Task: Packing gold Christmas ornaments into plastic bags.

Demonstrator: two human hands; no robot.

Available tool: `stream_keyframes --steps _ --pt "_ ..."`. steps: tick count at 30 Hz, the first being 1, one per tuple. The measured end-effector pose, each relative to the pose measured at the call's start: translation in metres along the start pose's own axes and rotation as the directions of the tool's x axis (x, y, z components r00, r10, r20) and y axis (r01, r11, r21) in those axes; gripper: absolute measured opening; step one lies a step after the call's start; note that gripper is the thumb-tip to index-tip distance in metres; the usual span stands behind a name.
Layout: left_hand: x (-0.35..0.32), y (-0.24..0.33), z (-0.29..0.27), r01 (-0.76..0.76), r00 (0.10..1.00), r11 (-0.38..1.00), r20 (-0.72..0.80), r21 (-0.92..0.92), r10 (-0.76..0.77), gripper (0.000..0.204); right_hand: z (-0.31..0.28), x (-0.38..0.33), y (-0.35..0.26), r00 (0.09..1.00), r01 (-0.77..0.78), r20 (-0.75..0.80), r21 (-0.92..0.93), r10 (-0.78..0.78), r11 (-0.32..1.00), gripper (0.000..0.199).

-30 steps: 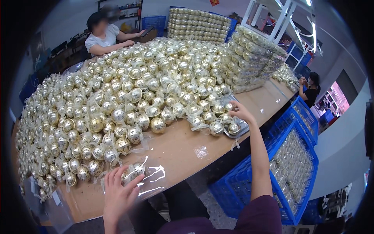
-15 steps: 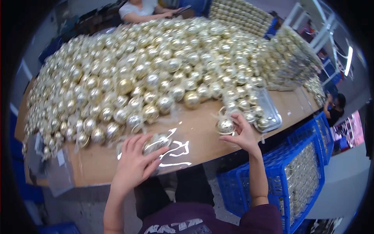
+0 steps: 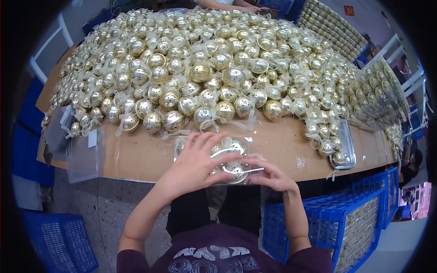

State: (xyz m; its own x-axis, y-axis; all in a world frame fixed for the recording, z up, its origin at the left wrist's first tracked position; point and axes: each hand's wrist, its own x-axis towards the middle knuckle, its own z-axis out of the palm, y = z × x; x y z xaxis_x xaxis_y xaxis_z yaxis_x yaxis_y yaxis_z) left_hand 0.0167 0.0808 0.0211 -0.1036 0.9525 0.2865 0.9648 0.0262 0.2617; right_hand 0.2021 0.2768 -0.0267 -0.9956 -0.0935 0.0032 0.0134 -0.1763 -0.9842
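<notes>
A clear plastic pack (image 3: 255, 142) holding several shiny gold-silver ball ornaments lies at the table's near edge. My left hand (image 3: 195, 159) rests over the left part of the pack with its fingers spread, covering some of the balls. At the pack's lower right, my right hand (image 3: 273, 176) has thumb and fingers around the right side of a ball ornament (image 3: 236, 174). Its fingertips are partly hidden by the glare of the plastic.
A large heap of ball ornaments (image 3: 200, 73) with pale ribbons covers the table (image 3: 136, 152). Plastic bags (image 3: 85, 157) lie left, a clear tray (image 3: 348, 145) right. Blue crates (image 3: 327, 216) stand at lower right, another crate (image 3: 59, 241) lower left. A person's arm (image 3: 227, 5) shows beyond the heap.
My right hand has brought a ball ornament leftward from beside the clear tray to the pack. My left hand stays over the pack. The head view has shifted.
</notes>
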Motion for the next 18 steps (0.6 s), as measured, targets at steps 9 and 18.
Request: stream_keyframes --steps 9,18 --pt "0.029 0.028 0.006 0.038 0.999 0.991 -0.020 -0.126 -0.041 0.097 0.016 -0.009 0.020 0.805 0.177 -0.580 0.034 -0.125 0.984 0.061" --pt "0.038 0.020 0.008 0.006 0.641 0.904 -0.693 -0.426 -0.331 0.117 0.081 0.072 -0.036 0.551 0.443 -0.551 -0.444 -0.627 0.779 0.094"
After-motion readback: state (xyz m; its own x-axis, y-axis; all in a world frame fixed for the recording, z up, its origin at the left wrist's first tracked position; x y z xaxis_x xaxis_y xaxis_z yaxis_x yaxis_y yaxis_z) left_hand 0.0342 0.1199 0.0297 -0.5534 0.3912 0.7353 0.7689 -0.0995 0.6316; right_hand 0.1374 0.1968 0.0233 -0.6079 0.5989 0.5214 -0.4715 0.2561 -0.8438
